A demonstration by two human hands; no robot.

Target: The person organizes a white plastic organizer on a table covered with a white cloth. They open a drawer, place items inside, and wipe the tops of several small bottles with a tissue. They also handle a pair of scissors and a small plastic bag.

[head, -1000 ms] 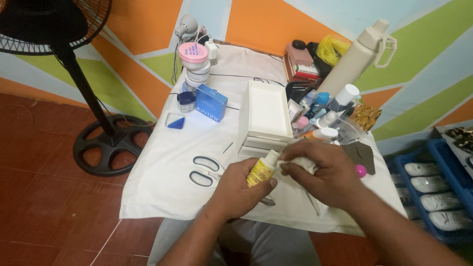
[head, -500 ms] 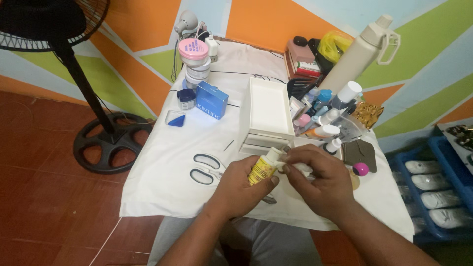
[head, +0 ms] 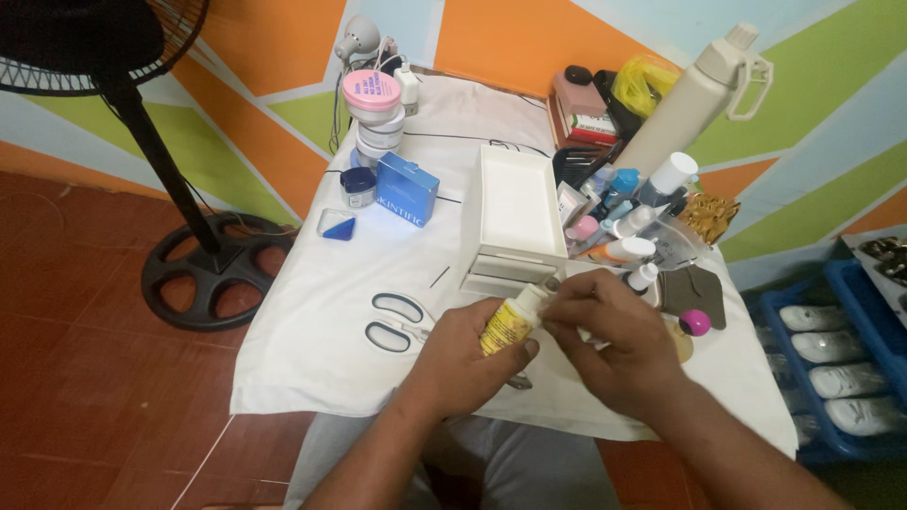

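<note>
My left hand [head: 458, 357] grips a small yellow bottle with a white cap [head: 510, 321], tilted up to the right, above the front of a white-covered table [head: 312, 312]. My right hand [head: 609, 331] closes its fingers around the cap end of that bottle; a bit of white cloth or tissue seems tucked under the fingers, mostly hidden. Scissors with grey handles [head: 397, 323] lie just left of my left hand. A white drawer box [head: 510, 217] stands right behind the hands.
A blue box [head: 406, 189], stacked jars with a pink lid [head: 373, 113] and a small blue dish [head: 337, 227] sit left. Bottles and tubes crowd the right, beside a tall beige flask [head: 690, 99]. A black standing fan [head: 179, 255] is on the floor at left.
My right hand has slid along the bottle's cap end and now covers the white cloth more. The bottle and left hand stay nearly still; the camera view has shifted slightly.
</note>
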